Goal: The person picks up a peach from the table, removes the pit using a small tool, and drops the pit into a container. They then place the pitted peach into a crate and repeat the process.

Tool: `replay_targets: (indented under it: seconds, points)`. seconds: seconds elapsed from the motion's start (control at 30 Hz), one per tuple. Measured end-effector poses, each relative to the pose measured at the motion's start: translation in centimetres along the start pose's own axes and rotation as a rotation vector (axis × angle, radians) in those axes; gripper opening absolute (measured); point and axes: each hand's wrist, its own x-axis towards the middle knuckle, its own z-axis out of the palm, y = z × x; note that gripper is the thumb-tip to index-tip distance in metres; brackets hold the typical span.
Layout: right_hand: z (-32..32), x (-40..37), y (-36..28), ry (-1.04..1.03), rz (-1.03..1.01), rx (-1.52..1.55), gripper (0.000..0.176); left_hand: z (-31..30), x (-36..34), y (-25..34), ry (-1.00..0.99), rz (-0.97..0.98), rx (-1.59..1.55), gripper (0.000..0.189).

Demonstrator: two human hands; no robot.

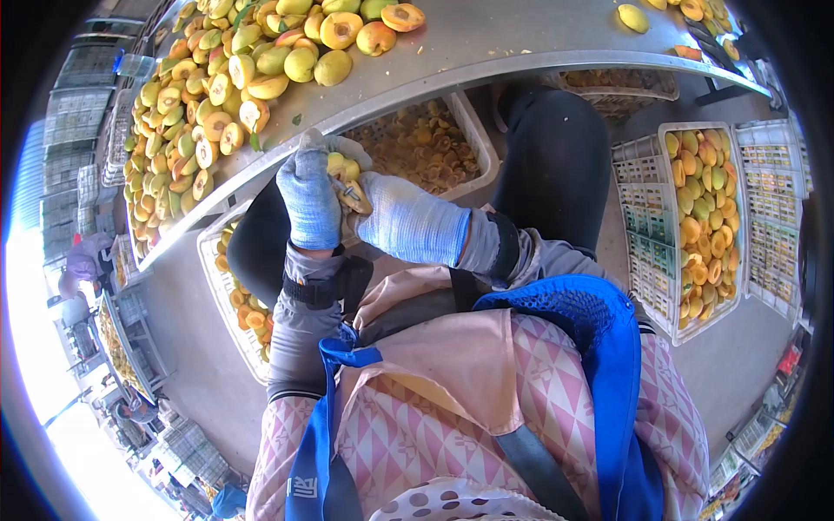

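Note:
My left hand [311, 198], in a blue-white knitted glove, is closed around a yellow-green peach [344, 167] in front of the metal table edge. My right hand [407, 215], gloved alike, is closed right beside it, fingers near the fruit. A small brownish-gold tool [354, 198] with a metal part pokes out of the right fist; its working end is hidden. On the metal table [486, 39] to the left lies a big heap of whole and halved peaches [221, 82], their cut faces orange with dark red centres.
Beneath the table edge stands a crate [486, 152] of peach scraps. Another crate [211, 252] of halves is by my left leg. To the right, a white crate [738, 260] holds peach halves, with stacked crates [769, 174] beyond. Other people [87, 260] are at far left.

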Motion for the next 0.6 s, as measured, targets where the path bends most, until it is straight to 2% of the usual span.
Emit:
replay_targets:
  seconds: [0.1,0.13,0.23,0.33,0.43,0.53,0.6]
  points:
    - [0.1,0.5,0.5,-0.051,-0.008,0.115,0.022,-0.1,0.0,0.2,0.0,0.044,0.182,0.054]
    - [0.1,0.6,0.5,-0.073,-0.014,0.165,0.019,-0.1,0.0,0.2,-0.015,0.02,0.133,0.053]
    - [-0.8,0.5,-1.2,-0.194,0.297,0.321,0.019,-0.5,0.2,-0.1,-0.05,-0.041,-0.018,0.051]
    - [0.0,-0.2,-0.3,0.013,0.049,0.058,0.019,-1.0,0.7,-1.5,-0.091,-0.09,-0.152,0.048]
    - [-0.1,-0.3,-0.6,-0.051,0.152,-0.152,0.026,-0.8,0.5,-1.2,-0.095,-0.166,-0.172,0.047]
    - [0.2,-0.3,0.6,-0.046,0.048,-0.025,0.025,-0.9,0.3,-0.9,-0.081,-0.204,-0.098,0.048]
    - [0.2,0.2,0.4,-0.083,0.075,0.193,0.024,-1.5,0.5,-1.2,-0.101,-0.18,-0.036,0.051]
